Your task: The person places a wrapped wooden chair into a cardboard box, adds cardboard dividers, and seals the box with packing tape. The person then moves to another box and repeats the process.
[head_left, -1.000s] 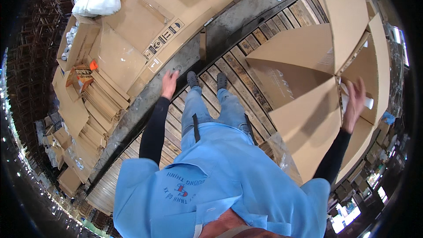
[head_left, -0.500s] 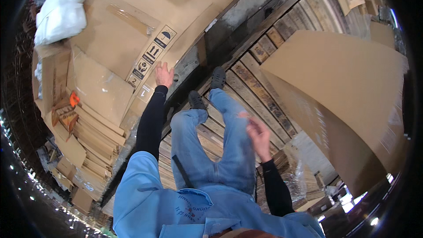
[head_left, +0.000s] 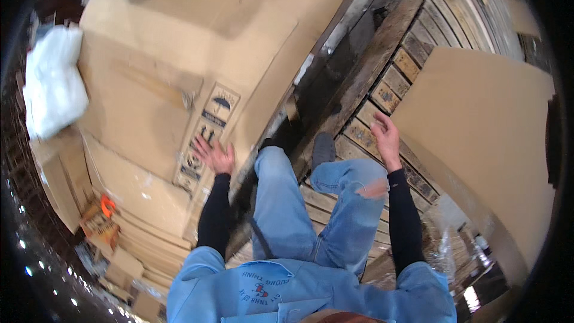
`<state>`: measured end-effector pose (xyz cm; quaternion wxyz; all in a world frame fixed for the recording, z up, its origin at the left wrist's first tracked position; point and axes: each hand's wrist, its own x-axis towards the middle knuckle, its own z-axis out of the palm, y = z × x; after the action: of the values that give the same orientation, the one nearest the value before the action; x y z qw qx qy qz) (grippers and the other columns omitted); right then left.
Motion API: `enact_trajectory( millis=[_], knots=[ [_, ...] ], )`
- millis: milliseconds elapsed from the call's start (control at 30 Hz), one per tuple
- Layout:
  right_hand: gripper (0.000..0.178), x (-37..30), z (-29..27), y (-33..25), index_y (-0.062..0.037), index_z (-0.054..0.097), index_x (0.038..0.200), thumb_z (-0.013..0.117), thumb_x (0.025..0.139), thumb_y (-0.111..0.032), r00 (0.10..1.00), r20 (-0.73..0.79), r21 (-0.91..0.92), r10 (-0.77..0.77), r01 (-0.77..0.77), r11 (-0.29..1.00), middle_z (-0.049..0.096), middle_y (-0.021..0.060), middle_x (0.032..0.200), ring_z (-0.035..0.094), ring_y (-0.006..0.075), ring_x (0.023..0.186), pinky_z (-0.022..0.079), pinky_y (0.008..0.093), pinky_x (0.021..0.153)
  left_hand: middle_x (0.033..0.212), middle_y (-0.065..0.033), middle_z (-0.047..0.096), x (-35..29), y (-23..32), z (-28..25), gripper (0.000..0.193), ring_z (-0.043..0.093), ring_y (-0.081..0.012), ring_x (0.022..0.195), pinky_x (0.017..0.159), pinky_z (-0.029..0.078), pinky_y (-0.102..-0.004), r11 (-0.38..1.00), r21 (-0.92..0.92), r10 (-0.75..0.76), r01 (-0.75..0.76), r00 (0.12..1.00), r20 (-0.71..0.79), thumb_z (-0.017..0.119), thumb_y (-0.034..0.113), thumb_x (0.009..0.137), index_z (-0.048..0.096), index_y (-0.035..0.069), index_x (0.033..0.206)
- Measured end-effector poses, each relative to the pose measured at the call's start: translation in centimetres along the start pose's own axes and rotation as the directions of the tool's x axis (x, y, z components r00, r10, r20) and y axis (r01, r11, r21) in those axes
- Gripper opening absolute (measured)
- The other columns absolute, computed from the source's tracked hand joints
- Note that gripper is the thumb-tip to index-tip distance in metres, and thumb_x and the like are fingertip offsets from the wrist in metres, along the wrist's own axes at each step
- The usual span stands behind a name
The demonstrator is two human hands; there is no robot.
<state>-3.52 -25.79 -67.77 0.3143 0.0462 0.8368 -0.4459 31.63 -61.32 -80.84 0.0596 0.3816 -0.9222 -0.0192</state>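
My left hand (head_left: 215, 157) lies with spread fingers on or just over the printed symbol strip of a large flat cardboard sheet (head_left: 251, 54); nothing is in it. On the other side, my right hand (head_left: 386, 137) hangs over the wooden slats (head_left: 359, 134), fingers apart and slightly bent, with nothing visible in it. Beside that hand stands a big tan cardboard box (head_left: 472, 125), close to the fingers. Black sleeves cover both forearms. One of my legs is raised near the edge of the cardboard stack.
At the left, a white plastic-wrapped bundle (head_left: 57, 84) sits on the cardboard. Below it are stacked cardboard pieces (head_left: 149, 221) and an orange-handled tool (head_left: 107, 205). A dark gap (head_left: 311, 107) runs between the stack and the slats. Clear plastic film (head_left: 445, 239) lies at lower right.
My body has shifted toward the cardboard stack, one leg lifting toward its edge. The left hand now sits over the printed symbols. My right hand has moved away from my thigh, toward the big box.
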Motion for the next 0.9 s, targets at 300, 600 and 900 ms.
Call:
enact_trajectory(
  millis=[300,600,900],
  knots=[
    [0.042,7.5,3.1,0.2,0.0016,0.057,0.128,0.066,0.091,-0.015,0.928,-0.356,0.383,-0.108,0.250,0.889,0.064,0.0117,0.117,0.064,0.0172,0.093,0.054,0.0307,0.078,0.156,-0.0285,0.026,-1.4,-0.5,-0.2,0.038,0.019,-0.0469,0.145,0.114,0.012,-0.0655,0.994,-0.108,0.031,-0.035,0.999,-0.042,0.061,0.039,0.088,0.064,0.001,0.088],
    [0.047,20.9,11.4,8.9,-0.0031,0.063,0.124,0.072,0.080,-0.017,0.913,-0.145,0.428,0.382,-0.290,0.856,0.069,0.0108,0.109,0.068,0.0283,0.092,0.056,0.0406,0.070,0.155,-0.0245,0.029,5.7,4.4,-0.5,0.038,0.024,-0.0423,0.144,0.113,0.019,-0.0611,0.983,-0.185,-0.024,0.009,0.997,-0.075,0.057,0.038,0.096,0.052,0.006,0.116],
    [0.047,52.2,11.2,11.3,0.0036,0.063,0.118,0.076,0.080,-0.021,0.871,-0.077,0.531,0.484,-0.375,0.760,0.068,0.0155,0.097,0.066,0.0259,0.078,0.053,0.0399,0.062,0.152,-0.0221,0.034,46.1,34.1,2.1,0.059,0.038,-0.0343,0.139,0.113,0.031,-0.0430,0.796,-0.400,0.483,-0.453,0.875,-0.031,0.054,0.007,0.099,0.025,0.000,0.151]
  ],
)
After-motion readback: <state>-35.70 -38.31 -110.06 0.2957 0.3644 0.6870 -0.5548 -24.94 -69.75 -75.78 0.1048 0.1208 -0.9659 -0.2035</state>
